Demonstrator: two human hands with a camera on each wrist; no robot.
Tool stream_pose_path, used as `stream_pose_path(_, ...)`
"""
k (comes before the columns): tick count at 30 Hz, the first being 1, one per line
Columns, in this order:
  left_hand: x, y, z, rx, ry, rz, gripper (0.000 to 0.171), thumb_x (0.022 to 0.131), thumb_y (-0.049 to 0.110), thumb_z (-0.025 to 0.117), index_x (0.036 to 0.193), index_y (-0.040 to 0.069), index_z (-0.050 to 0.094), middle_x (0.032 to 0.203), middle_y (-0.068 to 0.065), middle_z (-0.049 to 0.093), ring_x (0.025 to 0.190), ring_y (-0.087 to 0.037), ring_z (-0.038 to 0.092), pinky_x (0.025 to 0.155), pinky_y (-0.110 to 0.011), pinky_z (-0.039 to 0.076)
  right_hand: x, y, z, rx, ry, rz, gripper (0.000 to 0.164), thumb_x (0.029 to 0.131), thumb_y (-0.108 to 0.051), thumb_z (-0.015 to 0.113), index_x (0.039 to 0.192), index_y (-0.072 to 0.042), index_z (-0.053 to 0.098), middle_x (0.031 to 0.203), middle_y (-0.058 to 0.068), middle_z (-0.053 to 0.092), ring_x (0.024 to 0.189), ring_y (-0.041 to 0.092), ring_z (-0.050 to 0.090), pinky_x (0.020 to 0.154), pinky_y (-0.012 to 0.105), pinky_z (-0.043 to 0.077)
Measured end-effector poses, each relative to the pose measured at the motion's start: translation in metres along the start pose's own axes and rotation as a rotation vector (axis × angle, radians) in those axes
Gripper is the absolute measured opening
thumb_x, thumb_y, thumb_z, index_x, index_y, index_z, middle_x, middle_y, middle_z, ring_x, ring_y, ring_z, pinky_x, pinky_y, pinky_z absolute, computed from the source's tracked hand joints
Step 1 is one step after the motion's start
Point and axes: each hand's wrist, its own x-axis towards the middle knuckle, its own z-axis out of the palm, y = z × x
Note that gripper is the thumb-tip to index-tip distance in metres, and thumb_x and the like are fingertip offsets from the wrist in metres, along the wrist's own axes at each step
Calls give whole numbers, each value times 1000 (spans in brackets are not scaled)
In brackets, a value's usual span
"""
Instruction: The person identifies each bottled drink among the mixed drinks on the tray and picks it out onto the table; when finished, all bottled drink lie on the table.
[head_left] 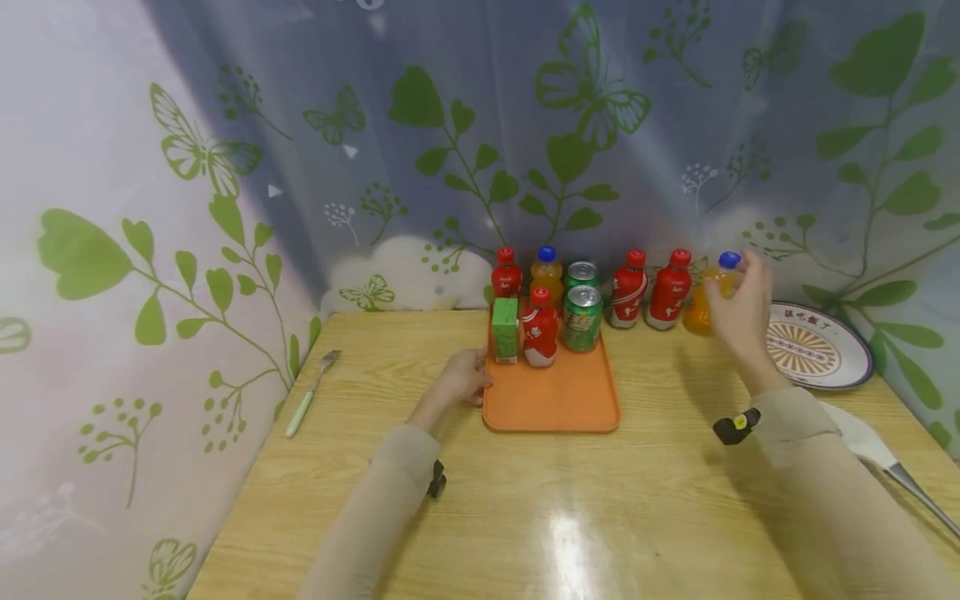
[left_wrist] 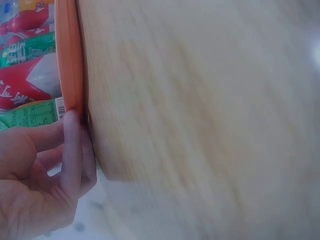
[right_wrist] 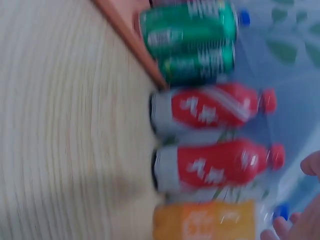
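My left hand pinches the left rim of an orange tray; its thumb and fingers meet at the rim in the left wrist view. On the tray's far part stand a green carton, red-labelled bottles, green cans and an orange-drink bottle with a blue cap. My right hand is at the top of another orange-drink bottle, its fingers spread near the blue cap. Whether they touch it is unclear.
Two red-labelled bottles stand between the tray and the right hand. A patterned plate lies at the right, with a white spatula before it. A fork lies at the left. A printed curtain hangs behind the table.
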Motion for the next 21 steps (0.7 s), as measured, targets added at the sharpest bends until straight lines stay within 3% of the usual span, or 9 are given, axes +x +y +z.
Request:
stream_pose_path(3,0,0,0,4,2,3,68,91,-1,62,152,10,34,80,-5,57,53,-8,50,47,-23,56,-11,-15,11,-15,-7,-133,69,96,-35,54,156,-26,19,146,16,39,113,34,56,88,40,53)
stream_pose_path(6,-2,-1,1,1,-2,0,68,91,-1,62,152,11,33,79,-6,58,53,-10,50,46,-23,56,-20,-25,24,-49,-34,-269,70,95,-37,56,155,-28,22,141,15,45,96,31,63,68,31,50)
stream_pose_path(12,-2,-2,3,9,-26,-33,67,93,1,60,153,15,33,79,-6,57,57,-11,54,48,-24,56,-38,-41,51,-127,-110,-449,72,92,-44,60,154,-29,27,143,11,43,82,25,64,60,34,48)
stream_pose_path(17,-2,0,2,23,-30,-29,66,94,3,60,153,16,34,78,-5,55,57,-12,53,49,-24,56,-49,-56,71,-198,-146,-593,74,91,-42,64,154,-28,29,152,7,37,79,19,65,49,29,45)
stream_pose_path(21,-2,1,1,14,-31,-18,66,94,2,60,153,15,34,74,-5,54,55,-11,50,48,-23,55,-59,-66,87,-254,-209,-653,76,91,-46,64,155,-28,26,156,7,32,73,18,66,45,25,42)
